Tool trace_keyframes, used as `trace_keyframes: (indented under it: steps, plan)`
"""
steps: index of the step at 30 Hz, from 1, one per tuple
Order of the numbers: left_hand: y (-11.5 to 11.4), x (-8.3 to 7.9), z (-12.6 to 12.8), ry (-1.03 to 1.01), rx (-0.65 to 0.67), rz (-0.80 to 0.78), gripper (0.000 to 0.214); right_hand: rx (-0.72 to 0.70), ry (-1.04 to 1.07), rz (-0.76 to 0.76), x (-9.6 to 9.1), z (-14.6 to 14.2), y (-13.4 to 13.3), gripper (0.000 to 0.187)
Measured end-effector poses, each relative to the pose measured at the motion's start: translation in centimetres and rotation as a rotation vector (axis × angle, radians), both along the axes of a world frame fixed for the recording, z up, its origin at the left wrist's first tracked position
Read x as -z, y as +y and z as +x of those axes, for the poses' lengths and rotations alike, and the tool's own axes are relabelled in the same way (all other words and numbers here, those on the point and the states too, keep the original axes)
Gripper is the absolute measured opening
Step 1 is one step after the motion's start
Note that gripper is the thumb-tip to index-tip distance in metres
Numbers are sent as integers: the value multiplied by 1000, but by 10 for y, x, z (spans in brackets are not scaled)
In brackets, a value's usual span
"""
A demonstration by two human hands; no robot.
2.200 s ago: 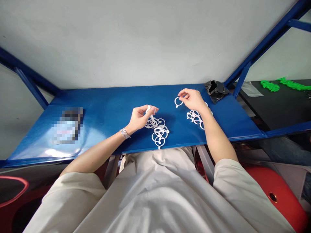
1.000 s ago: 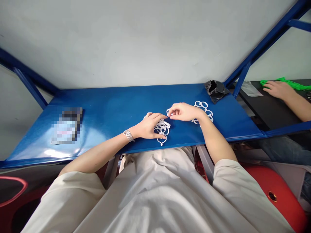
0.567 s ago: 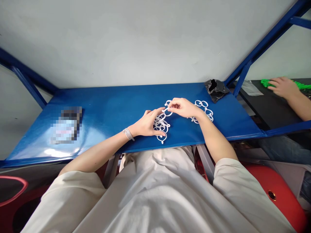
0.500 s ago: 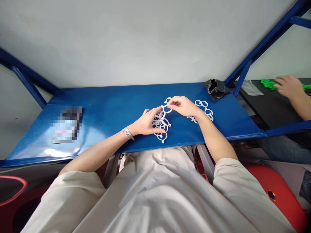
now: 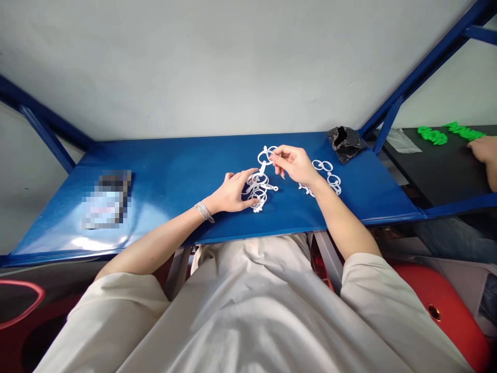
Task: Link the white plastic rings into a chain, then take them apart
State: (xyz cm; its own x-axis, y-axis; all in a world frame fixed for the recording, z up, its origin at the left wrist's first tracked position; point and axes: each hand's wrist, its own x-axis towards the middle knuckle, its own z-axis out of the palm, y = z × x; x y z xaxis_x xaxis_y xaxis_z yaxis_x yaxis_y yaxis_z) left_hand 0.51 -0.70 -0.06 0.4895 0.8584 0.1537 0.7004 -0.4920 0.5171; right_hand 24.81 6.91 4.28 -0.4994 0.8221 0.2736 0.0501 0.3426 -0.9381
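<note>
- Tangled white plastic rings (image 5: 258,190) lying near the centre of the frame on a blue tabletop (image 5: 171,207), linked ring to ring, with small knobbed stems sticking out.
- Judged light, thin and springy: more likely to flex and snag on neighbouring rings than to break, and smooth enough to slip from a loose hold.
- Best hold, as judged: a free ring at the top of the bunch, pinched by its rim, with the rest pinned flat against the tabletop.
- Topmost ring (image 5: 265,155) raised slightly above the bunch, apparently pinched at the rim by the fingertips (image 5: 275,154) of the right hand (image 5: 294,163), with the wrist angled up toward the far edge.
- Left hand (image 5: 233,191) set palm down, fingers spread over the left side of the bunch, wrist low, a silver bracelet (image 5: 204,212) on the arm.
- Both hands close together but not touching, each on the same bunch.
- Second group of white rings (image 5: 328,178) lying just right of the right hand, untouched.
- Crumpled black plastic bag (image 5: 345,144) at the far edge, upper right; blurred packet (image 5: 106,202) on the left of the tabletop.
- Another person's hand (image 5: 483,149) at far right, near green pieces (image 5: 432,135) on a dark bench (image 5: 435,176).
</note>
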Motion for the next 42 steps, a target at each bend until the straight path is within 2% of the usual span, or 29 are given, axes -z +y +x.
trace_keyframes:
  steps: [9, 14, 19, 24, 28, 31, 36, 42]
  plan:
    - [7, -2, -11, 32, -99, 65, 86, 67, 103, -39, -1, -3, -2, 54]
    - [8, -3, -13, -16, -172, 75, 76, 22, 122, -59, -2, -4, -2, 53]
    - [6, -6, -11, -239, -182, 157, 56, -70, 70, -73, 6, -13, -8, 51]
    - [0, -8, -3, -490, -176, 257, 31, -148, -12, -89, 21, -27, -17, 43]
    - [-2, -6, 1, -651, -153, 194, 34, -189, -76, -51, 35, -32, -18, 36]
    - [-2, -6, 3, -789, -115, 108, 39, -196, -96, -11, 38, -30, -18, 30]
    - [-2, -8, 5, -960, -161, -39, 46, -152, 13, -29, 26, -24, -17, 30]
    - [-2, -10, 7, -1028, -221, -61, 50, -137, 165, -133, 15, -24, -15, 45]
